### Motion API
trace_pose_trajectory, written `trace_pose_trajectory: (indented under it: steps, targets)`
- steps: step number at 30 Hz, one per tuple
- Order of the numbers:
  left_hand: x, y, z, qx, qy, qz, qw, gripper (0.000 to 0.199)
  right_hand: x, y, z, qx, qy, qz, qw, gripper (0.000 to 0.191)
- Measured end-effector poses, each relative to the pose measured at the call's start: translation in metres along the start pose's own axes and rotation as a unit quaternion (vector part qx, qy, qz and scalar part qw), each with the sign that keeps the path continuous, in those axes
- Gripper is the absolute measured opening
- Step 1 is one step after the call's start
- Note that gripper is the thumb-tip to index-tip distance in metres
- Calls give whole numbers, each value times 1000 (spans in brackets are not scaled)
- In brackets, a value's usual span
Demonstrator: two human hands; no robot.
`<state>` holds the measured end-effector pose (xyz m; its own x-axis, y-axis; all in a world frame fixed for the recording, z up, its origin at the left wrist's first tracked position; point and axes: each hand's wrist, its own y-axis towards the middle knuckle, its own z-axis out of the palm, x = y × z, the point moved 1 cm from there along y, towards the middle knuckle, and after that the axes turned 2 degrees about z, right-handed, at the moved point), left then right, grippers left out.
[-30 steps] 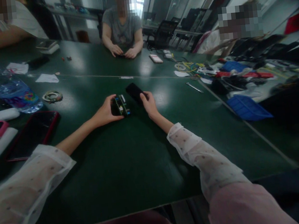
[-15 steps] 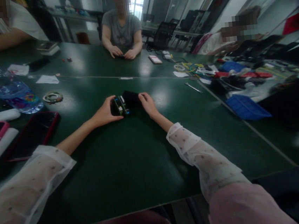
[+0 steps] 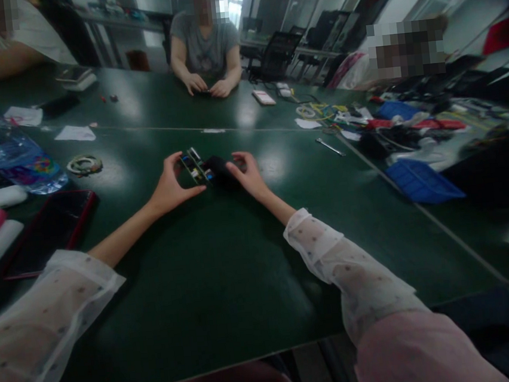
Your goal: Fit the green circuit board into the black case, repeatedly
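Near the middle of the dark green table (image 3: 192,293), my left hand (image 3: 171,187) grips a small circuit board (image 3: 197,167) by its edges, thumb below and fingers above. The board carries blue, white and yellow parts. My right hand (image 3: 251,176) is closed on a black object (image 3: 222,171), thumb on top; its exact shape is hard to make out. The black object is close against the right side of the board, and I cannot tell whether they touch.
Two phones (image 3: 51,231), a white case (image 3: 3,197), a bottle (image 3: 21,159) and a coiled band (image 3: 84,165) are at left. At right lie a metal tool (image 3: 330,147), cables (image 3: 319,111) and a blue tray (image 3: 422,181). A person (image 3: 205,51) sits opposite.
The board in my left hand has moved slightly left and up and is turned. The black object in my right hand is tilted differently, and my right fingers have shifted on it.
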<state>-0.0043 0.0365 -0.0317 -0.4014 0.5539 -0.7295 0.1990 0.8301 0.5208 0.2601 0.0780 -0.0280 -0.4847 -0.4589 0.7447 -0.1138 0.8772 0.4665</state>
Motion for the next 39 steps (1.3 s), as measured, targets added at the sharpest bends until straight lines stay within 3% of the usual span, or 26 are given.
trace_pose_trajectory:
  steps: [4, 8, 16, 19, 21, 24, 26, 30, 34, 37, 39]
  targets:
    - [9, 4, -3, -35, -25, -29, 999, 101, 14, -6, 0, 55, -88, -67, 992, 48]
    - [8, 5, -5, -28, -32, -34, 999, 98, 20, -7, -3, 66, -54, -70, 994, 37]
    - [-3, 0, -6, -59, 18, 10, 998, 106, 7, 3, 1, 126, 10, 5, 992, 69]
    - [-9, -1, -8, -73, 48, 23, 996, 106, 6, 4, 2, 124, 23, 2, 992, 67]
    - [-13, -2, -8, -80, 69, 31, 994, 107, 9, 2, 0, 81, 21, -13, 996, 62]
    - [-18, -3, -7, -73, 87, 44, 993, 110, 21, -2, -5, -20, 6, -33, 999, 55]
    - [-22, -4, -6, -62, 89, 61, 992, 110, 38, -6, -7, -41, 4, -62, 997, 48]
    - [-29, -5, -5, -53, 111, 100, 987, 112, 81, -21, 0, 50, 33, -101, 993, 44]
    - [-35, -8, -2, -69, 151, 107, 980, 112, 112, -37, 11, 111, 36, -152, 981, 65]
    - [-39, -10, -1, -68, 158, 124, 977, 114, 116, -42, 18, 102, 32, -112, 988, 71]
    - [-40, -10, 0, -58, 150, 125, 979, 119, 112, -40, 20, 114, 88, -56, 988, 70]
